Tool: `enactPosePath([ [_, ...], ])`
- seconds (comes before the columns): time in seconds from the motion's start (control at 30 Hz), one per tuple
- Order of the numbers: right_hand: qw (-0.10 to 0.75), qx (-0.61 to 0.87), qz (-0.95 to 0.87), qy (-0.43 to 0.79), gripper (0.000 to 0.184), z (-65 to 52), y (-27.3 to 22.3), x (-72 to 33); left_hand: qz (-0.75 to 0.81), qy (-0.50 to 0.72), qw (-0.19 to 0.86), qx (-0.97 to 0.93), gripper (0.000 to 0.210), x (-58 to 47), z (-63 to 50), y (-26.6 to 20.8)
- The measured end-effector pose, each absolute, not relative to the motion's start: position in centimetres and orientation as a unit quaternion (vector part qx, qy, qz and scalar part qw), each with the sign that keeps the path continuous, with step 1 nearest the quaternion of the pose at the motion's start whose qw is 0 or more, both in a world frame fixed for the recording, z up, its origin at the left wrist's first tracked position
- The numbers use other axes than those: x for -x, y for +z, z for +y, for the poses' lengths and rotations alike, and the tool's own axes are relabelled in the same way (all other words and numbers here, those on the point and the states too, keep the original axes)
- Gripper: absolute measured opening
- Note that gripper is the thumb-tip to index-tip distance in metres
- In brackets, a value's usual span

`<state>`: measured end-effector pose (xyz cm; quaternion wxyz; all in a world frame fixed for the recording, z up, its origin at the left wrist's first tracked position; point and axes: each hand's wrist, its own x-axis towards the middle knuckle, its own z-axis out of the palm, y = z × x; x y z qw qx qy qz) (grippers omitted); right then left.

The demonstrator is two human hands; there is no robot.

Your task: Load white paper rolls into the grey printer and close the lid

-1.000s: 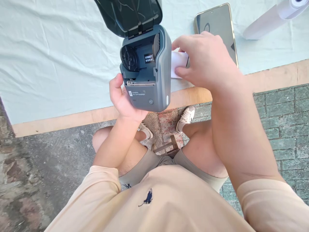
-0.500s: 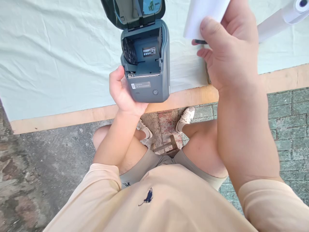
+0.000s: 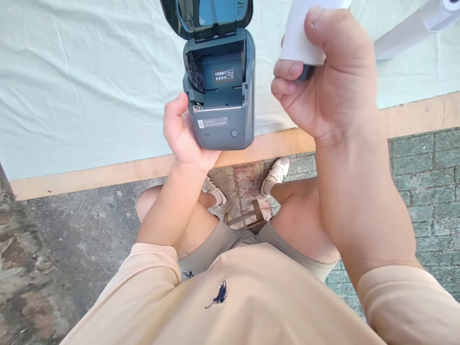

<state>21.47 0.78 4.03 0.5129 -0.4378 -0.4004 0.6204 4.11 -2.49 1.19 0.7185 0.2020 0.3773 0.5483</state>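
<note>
My left hand [image 3: 185,136] is closed around the lower left side of a dark blue-grey label printer [image 3: 224,139], thumb along its edge. The printer's lid [image 3: 212,19] stands open, and its paper bay [image 3: 215,91] holds no roll. A power button and a small sticker show on its front. At the upper right my right hand [image 3: 334,81] grips a white paper roll [image 3: 304,40], with a dark end piece showing at its lower end. The roll is apart from the printer, to its right, and its top runs out of view.
A pale cloth covers the table [image 3: 89,86], whose bare wooden edge [image 3: 143,170] faces me. Behind my right hand lies a white cylindrical object [image 3: 406,36] with a dark hole at its end. A wooden stool [image 3: 247,218] is partly visible between my legs.
My right hand has turned and shifted slightly left, its fingers now curled under the paper roll, showing more of the dark end. The printer has moved a little right and tilted slightly.
</note>
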Motion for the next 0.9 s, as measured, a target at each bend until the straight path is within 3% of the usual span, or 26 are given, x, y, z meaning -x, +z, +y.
enactPosePath([
  [0.1, 0.532, 0.411, -0.412, 0.614, 0.015, 0.7, 4.0, -21.5, 0.389, 0.546, 0.705, -0.232, 0.033, -4.2, -2.5, 1.1],
  [0.17, 0.525, 0.434, -0.512, 0.523, 0.020, 0.6, 3.8, -21.7, 0.389, 0.546, 0.698, -0.250, 0.032, -4.2, -2.4, 1.0],
  [0.27, 0.424, 0.524, -0.681, 0.285, 0.026, 0.3, 3.5, -22.0, 0.386, 0.544, 0.699, -0.256, 0.032, -4.2, -2.4, 1.1],
  [0.33, 0.353, 0.564, -0.718, 0.205, 0.032, 0.1, 3.4, -22.2, 0.385, 0.544, 0.701, -0.253, 0.031, -4.2, -2.4, 1.1],
  [0.47, 0.248, 0.589, -0.752, 0.163, 0.048, -0.1, 3.3, -22.2, 0.398, 0.544, 0.694, -0.252, 0.032, -4.2, -2.4, 1.1],
  [0.63, 0.188, 0.617, -0.747, 0.159, 0.041, 0.3, 3.2, -22.0, 0.411, 0.539, 0.685, -0.266, 0.035, -4.3, -2.4, 1.1],
  [0.83, 0.221, 0.629, -0.733, 0.134, 0.032, 0.2, 3.1, -22.0, 0.400, 0.543, 0.697, -0.242, 0.034, -4.3, -2.4, 1.2],
  [0.9, 0.231, 0.628, -0.730, 0.139, 0.038, 0.0, 3.0, -21.9, 0.386, 0.550, 0.707, -0.220, 0.032, -4.2, -2.4, 1.2],
])
